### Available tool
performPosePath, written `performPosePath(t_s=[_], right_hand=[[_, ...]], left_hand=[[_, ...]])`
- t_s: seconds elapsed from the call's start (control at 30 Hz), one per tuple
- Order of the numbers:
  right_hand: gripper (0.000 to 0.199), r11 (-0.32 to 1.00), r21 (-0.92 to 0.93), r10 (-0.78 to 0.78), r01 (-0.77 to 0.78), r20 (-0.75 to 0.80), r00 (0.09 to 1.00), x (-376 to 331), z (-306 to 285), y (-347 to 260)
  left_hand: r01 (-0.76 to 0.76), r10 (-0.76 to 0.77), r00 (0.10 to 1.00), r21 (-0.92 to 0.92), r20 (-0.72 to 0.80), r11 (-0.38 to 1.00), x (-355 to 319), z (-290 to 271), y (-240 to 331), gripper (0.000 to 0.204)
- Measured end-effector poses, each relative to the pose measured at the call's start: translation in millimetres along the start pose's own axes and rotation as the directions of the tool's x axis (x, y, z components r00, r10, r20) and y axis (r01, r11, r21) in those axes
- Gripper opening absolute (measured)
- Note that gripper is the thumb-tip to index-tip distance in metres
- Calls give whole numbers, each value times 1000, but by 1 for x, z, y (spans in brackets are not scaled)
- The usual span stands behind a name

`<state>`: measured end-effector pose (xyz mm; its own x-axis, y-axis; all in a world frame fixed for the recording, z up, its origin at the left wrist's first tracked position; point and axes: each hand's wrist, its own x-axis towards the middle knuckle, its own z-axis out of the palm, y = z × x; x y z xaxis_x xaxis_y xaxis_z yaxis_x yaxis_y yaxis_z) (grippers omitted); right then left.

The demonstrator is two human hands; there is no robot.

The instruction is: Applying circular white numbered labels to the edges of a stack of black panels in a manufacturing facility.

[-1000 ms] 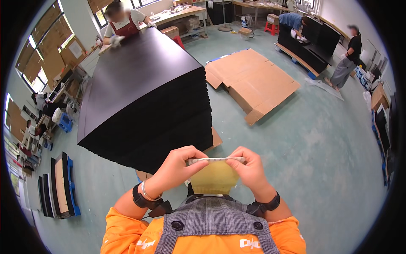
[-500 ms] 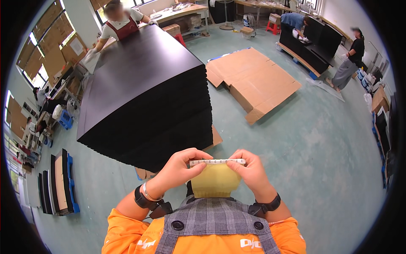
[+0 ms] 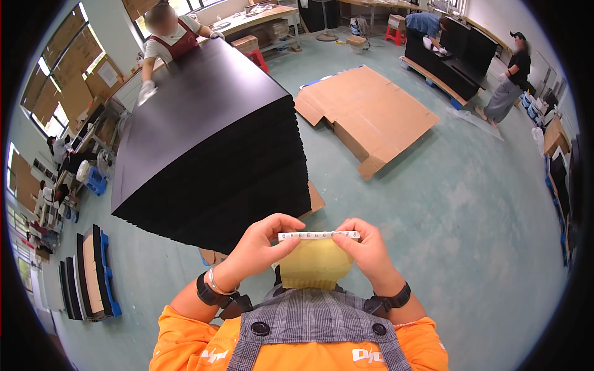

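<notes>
in the head view, both bare hands are up in front of the chest, gripping a yellow sheet [image 3: 315, 264] that hangs between them, with a white strip [image 3: 317, 235] along its upper edge — the strip carries a row of small dark marks. the left hand [image 3: 266, 240] pinches near the left end, thumb on the near face and forefinger bent over behind; the right hand [image 3: 364, 244] pinches near the other end, its thumb also on the near face. how the lower fingers are curled cannot be told. the bottom of the yellow sheet comes down to a grey checked apron [image 3: 322, 315], worn over an orange shirt [image 3: 185, 340]. a dark strap and a bracelet circle the left wrist, a similar strap the right

beyond the hands, to the left, rises a tall black stack [image 3: 216, 191] with a smooth, shiny top. a person in a red apron [image 3: 183, 42] leans at its far side — one white-gloved hand [image 3: 147, 93] is at the left edge of the top. right of the stack lies brown cardboard [image 3: 374, 120] above the green floor [image 3: 445, 222]. farther off, a person in blue [image 3: 424, 26] bends over black panels [image 3: 461, 52], and a person in a black shirt [image 3: 521, 68] stands nearby
</notes>
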<state>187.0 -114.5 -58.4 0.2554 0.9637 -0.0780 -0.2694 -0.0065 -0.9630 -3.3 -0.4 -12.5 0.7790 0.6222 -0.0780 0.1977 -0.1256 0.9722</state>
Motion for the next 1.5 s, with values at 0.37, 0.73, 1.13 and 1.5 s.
performPosePath(t_s=[0.37,0.73,1.13,1.5], right_hand=[[7,1000,2,15,-15,-19,1000,-1,1,0],[8,997,-65,-45,42,-39,998,1,3,6],[4,950,-204,-242,235,-9,970,2,2,8],[5,968,-160,-203,195,-32,979,2,-3,8]], left_hand=[[-68,68,998,-15,6,998,3,0,-8,12],[1,-5,999,-73,-44,997,-6,-5,-8,20],[-81,81,995,1,-51,997,-7,-8,-13,8],[-189,190,982,65,-20,980,3,-4,-14,10]])
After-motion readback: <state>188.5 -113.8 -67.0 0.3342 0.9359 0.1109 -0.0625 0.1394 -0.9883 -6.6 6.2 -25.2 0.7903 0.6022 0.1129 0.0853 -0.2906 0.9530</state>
